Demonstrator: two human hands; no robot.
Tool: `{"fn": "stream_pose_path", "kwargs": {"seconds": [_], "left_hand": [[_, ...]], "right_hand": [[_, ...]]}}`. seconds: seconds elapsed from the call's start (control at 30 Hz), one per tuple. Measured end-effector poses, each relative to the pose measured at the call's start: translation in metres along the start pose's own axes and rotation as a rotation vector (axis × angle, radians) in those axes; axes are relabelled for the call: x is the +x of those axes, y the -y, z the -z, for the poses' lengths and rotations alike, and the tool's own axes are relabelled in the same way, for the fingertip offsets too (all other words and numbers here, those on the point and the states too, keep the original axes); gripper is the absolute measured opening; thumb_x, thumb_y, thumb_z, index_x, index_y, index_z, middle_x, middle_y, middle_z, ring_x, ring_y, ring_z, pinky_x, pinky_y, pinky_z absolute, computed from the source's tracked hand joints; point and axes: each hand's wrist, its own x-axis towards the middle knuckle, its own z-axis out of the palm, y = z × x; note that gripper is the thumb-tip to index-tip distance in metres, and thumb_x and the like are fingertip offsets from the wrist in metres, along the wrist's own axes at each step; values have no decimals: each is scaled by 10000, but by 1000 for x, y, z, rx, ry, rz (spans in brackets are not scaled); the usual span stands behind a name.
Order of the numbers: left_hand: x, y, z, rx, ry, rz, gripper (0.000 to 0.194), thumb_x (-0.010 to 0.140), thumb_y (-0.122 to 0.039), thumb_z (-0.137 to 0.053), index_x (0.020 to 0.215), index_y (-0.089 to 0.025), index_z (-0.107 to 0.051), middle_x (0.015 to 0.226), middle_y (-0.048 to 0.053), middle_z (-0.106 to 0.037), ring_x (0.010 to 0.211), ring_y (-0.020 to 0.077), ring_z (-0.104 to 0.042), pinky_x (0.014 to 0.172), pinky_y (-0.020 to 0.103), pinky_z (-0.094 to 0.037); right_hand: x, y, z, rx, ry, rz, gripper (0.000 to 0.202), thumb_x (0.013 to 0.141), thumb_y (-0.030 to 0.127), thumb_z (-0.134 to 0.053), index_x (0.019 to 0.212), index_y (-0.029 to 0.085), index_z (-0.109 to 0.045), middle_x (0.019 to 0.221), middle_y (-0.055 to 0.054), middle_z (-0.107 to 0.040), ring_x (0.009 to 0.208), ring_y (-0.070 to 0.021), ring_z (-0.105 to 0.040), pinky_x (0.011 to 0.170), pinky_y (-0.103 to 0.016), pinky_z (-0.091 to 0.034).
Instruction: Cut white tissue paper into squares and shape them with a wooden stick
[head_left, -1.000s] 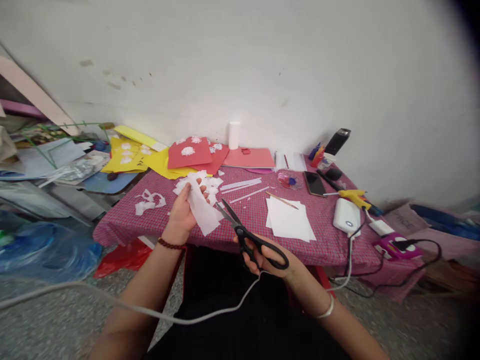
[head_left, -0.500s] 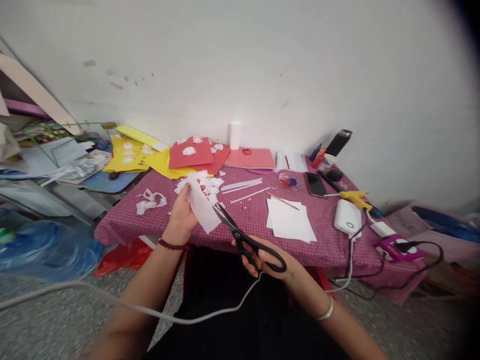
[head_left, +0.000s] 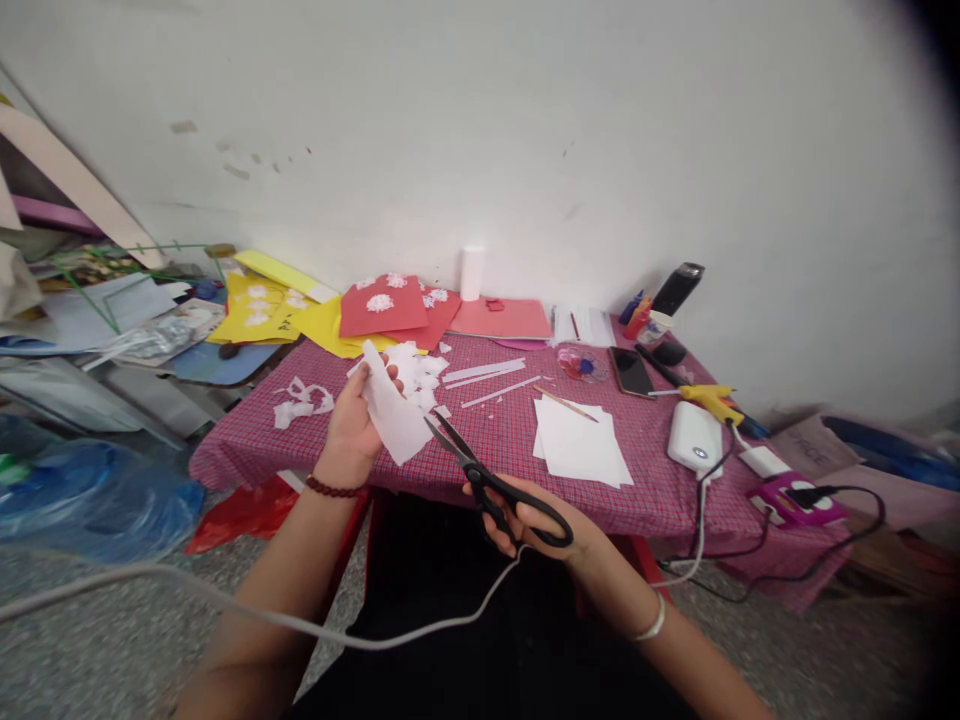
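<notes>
Between the fingers and thumb of my left hand (head_left: 355, 418) is a white paper strip (head_left: 394, 418), slanting down to the right over the table's front edge. My right hand (head_left: 531, 508) grips black-handled scissors (head_left: 474, 470), fingers through the loops. Their blades are slightly parted and point up-left, with the tips close to the strip's right edge. White paper scraps (head_left: 422, 375) lie heaped behind my left hand. Thin paper strips (head_left: 487, 372) rest to the right of that heap.
A stack of white paper (head_left: 581, 445) with a thin brush (head_left: 566, 403) lies on the checked tablecloth (head_left: 480, 440). At right are a phone (head_left: 631, 371), yellow glue gun (head_left: 711, 400), white power bank (head_left: 694, 436) and purple power strip (head_left: 799, 500). A pale cable (head_left: 300, 625) crosses before me.
My left hand has shifted slightly left with the paper strip, drawing it away from the scissors. My right hand and the scissors have stayed nearly in place.
</notes>
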Motion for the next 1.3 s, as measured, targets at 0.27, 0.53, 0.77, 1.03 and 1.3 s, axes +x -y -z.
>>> {"fn": "stream_pose_path", "kwargs": {"seconds": [0.27, 0.53, 0.77, 1.03, 1.3], "left_hand": [[-2, -7, -1, -25, -15, -21, 194, 929, -304, -545, 888, -158, -666, 640, 4, -647, 464, 78, -556, 467, 180, -489], [-4, 3, -4, 12, -30, -11, 179, 916, -302, -563, 959, -166, -672, 657, 12, -673, 470, 95, -580, 488, 199, -512], [-14, 28, -13, 77, -52, 42, 250, 952, -270, -457, 1025, -133, -653, 724, 56, -728, 488, 142, -624, 502, 257, -544], [-23, 23, -22, 48, -88, 15, 257, 967, -232, -418, 1046, -135, -643, 709, 40, -722, 532, 143, -643, 574, 270, -560], [-24, 38, -19, 81, -19, 19, 292, 966, -279, -431, 1059, -121, -658, 789, 68, -738, 572, 157, -653, 611, 289, -560]], "right_hand": [[-2, 1, 3, -43, 34, 11, 734, 797, 682, -610, 1317, 167, -559, 849, -43, -570, 596, -95, -496, 515, -222, -360], [3, 1, -2, -99, 34, 15, 735, 810, 687, -589, 1304, 143, -559, 840, -38, -572, 589, -84, -489, 496, -203, -374], [6, -4, -2, -3, -29, 11, 693, 803, 648, -636, 1272, 143, -563, 855, -46, -580, 589, -83, -502, 477, -194, -371], [7, -7, -2, 66, -55, 28, 690, 788, 642, -658, 1243, 134, -560, 844, -47, -581, 589, -89, -529, 484, -196, -388], [8, -10, -2, 184, -57, 19, 621, 780, 603, -695, 1186, 147, -583, 833, -38, -593, 580, -84, -537, 496, -190, -397]]}}
